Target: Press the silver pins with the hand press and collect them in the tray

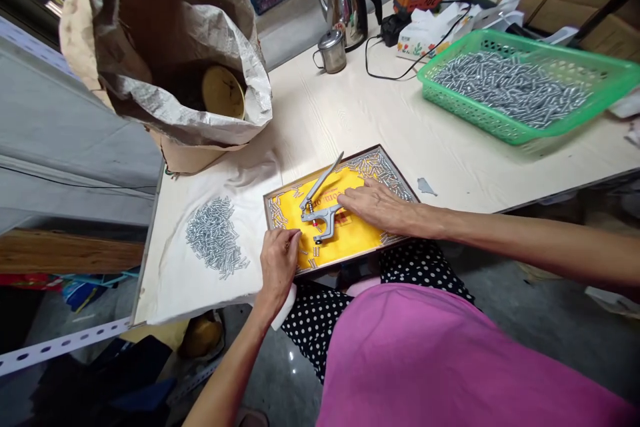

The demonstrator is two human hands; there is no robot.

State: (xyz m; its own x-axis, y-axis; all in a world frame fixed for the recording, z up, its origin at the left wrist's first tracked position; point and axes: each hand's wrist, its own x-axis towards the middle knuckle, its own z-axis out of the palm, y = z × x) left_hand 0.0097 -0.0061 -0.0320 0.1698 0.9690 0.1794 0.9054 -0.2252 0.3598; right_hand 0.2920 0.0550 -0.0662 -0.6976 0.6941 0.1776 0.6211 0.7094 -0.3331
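A pair of grey snap-fastener-style hand pliers (327, 219) with a spring lies over a shallow dark-rimmed tray (380, 147) lined in yellow, its jaws facing left and handles spread. My right hand (375, 205) is closed around the lower handle, while the upper handle points up and away. At the tray's near left corner, my left hand (280, 257) has thumb and fingers pinched together; whatever is between them is too small to make out. Small silvery spring-like pieces (385, 170) are heaped along the tray's far right edge, with a few more near its left side.
Left of the tray, a pile of similar metal pieces (215, 237) lies on white cloth (175, 287). A large paper sack (200, 147) stands behind it. A green basket (500, 127) of metal pieces sits at right, a kettle (347, 7) and lidded cup (331, 53) at back.
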